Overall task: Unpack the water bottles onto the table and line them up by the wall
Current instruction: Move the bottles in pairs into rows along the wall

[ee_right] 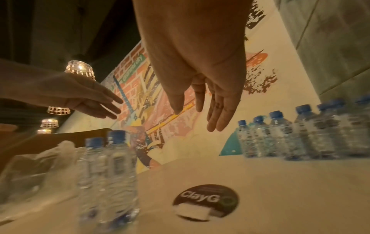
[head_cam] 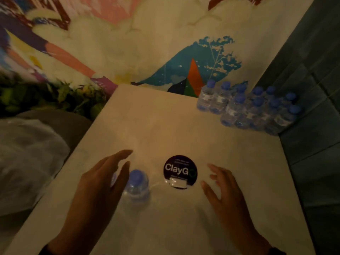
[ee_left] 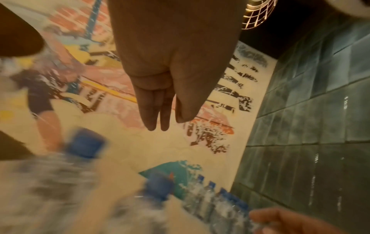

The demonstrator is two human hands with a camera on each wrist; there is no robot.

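Note:
Two small clear water bottles with blue caps stand near the table's front left; one bottle (head_cam: 137,184) (ee_right: 120,166) shows fully, the other (ee_right: 93,166) is mostly hidden under my left hand in the head view. My left hand (head_cam: 125,159) (ee_left: 166,123) hovers over them, fingers straight, holding nothing. Empty too, my right hand (head_cam: 211,176) (ee_right: 196,117) is spread above the table right of the round sticker. Several more bottles (head_cam: 248,107) (ee_right: 300,134) stand grouped in the far right corner against the walls.
A round dark ClayGo sticker (head_cam: 180,172) lies on the beige table (head_cam: 156,126). Crumpled clear plastic wrap (head_cam: 27,153) (ee_right: 36,166) sits off the table's left edge. A painted mural wall (head_cam: 147,43) runs behind; a green tiled wall (head_cam: 312,89) bounds the right side.

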